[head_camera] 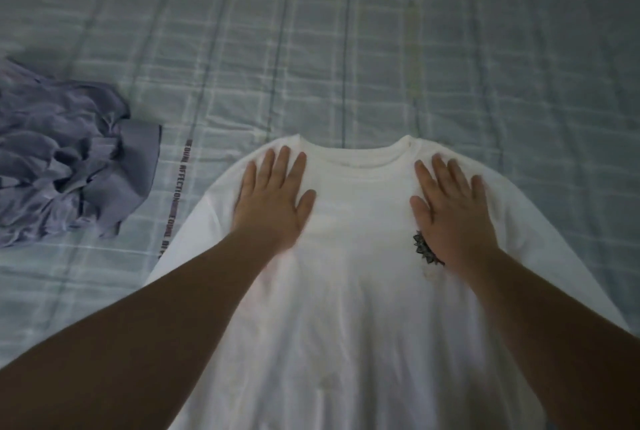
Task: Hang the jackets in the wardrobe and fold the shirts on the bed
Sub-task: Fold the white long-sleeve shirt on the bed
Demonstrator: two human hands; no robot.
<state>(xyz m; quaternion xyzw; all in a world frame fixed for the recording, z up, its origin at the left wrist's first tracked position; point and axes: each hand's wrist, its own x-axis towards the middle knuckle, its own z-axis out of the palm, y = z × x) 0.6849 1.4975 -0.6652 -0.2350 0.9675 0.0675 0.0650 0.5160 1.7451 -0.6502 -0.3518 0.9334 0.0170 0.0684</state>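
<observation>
Pale checked sheet w/ printed text strip at left.

Looks like a home bedroom: a bed covered by a pale checked sheet, a white shirt spread flat on it, a crumpled purple garment lying beside.

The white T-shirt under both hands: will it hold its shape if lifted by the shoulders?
Probably not: the white T-shirt lies flat and thin on the checked sheet, so it should hang limp. Pushed sideways, it would likely bunch into folds, like the crumpled purple garment to its left.
</observation>
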